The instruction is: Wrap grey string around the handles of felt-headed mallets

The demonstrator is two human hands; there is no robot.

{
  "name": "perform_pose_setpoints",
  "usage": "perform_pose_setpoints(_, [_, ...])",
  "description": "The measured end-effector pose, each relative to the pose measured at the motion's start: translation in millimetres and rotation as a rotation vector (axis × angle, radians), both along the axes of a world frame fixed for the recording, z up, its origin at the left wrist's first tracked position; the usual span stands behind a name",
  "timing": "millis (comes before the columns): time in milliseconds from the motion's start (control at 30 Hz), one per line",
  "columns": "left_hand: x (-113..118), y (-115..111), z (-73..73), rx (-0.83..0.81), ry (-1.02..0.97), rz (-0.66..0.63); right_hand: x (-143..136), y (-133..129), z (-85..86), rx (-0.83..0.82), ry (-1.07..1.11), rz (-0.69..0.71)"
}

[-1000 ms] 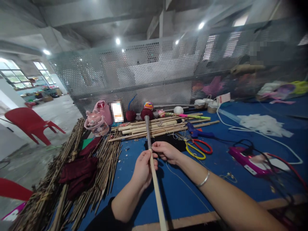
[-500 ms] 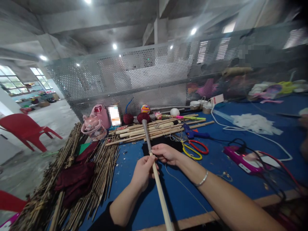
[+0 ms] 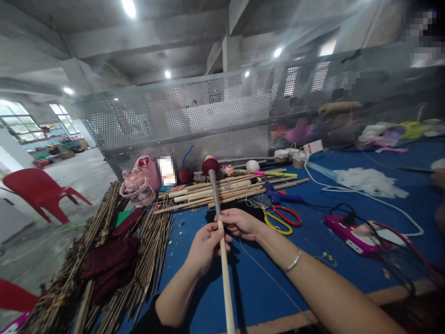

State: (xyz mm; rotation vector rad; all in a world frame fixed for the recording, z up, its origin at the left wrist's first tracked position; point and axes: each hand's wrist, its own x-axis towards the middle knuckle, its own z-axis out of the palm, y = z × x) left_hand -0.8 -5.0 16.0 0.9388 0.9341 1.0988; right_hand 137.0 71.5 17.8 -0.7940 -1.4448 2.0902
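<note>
A long pale wooden stick (image 3: 226,283) points away from me, with a grey wrapped length (image 3: 214,192) towards its far end and a dark red ball (image 3: 210,165) at the tip. Around the bare wood just below the wrap, my left hand (image 3: 206,243) is closed. My right hand (image 3: 240,223) pinches at the lower end of the grey wrap, its fingertips partly hidden. Thin thread (image 3: 266,266) runs from near my right hand to the table's front edge. Black cloth (image 3: 252,212) lies under the stick, beside yellow-and-red-handled scissors (image 3: 278,221).
Several wooden sticks (image 3: 194,197) lie behind my hands, near a blue glue gun (image 3: 283,197). Thin twigs and dark red cloth (image 3: 113,262) cover the left side. A purple power strip (image 3: 351,236) with cables sits right. A perforated metal screen (image 3: 187,118) closes the back.
The stick's near end has swung slightly left, and its red ball now overlaps the striped ball behind. Both hands keep their hold; the view has tilted slightly.
</note>
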Motion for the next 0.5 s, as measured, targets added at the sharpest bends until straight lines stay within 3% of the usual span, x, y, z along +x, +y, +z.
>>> perform_pose_setpoints(133, [6, -1, -3.2, -0.046, 0.026, -0.027, 1, -4, 1.4, 0.152, -0.077, -0.136])
perform_pose_setpoints(300, [11, 6, -17.7, -0.003, 0.256, 0.101, 2, 0, -8.7, 0.301, -0.273, -0.309])
perform_pose_setpoints(367, [11, 10, -20.4, -0.009, 0.275, 0.071, 5, 4, -11.3, 0.292, -0.297, -0.306])
perform_pose_setpoints(500, [12, 12, -17.7, -0.149, 0.056, -0.022, 13, 11, -11.2, 0.163, -0.203, -0.142])
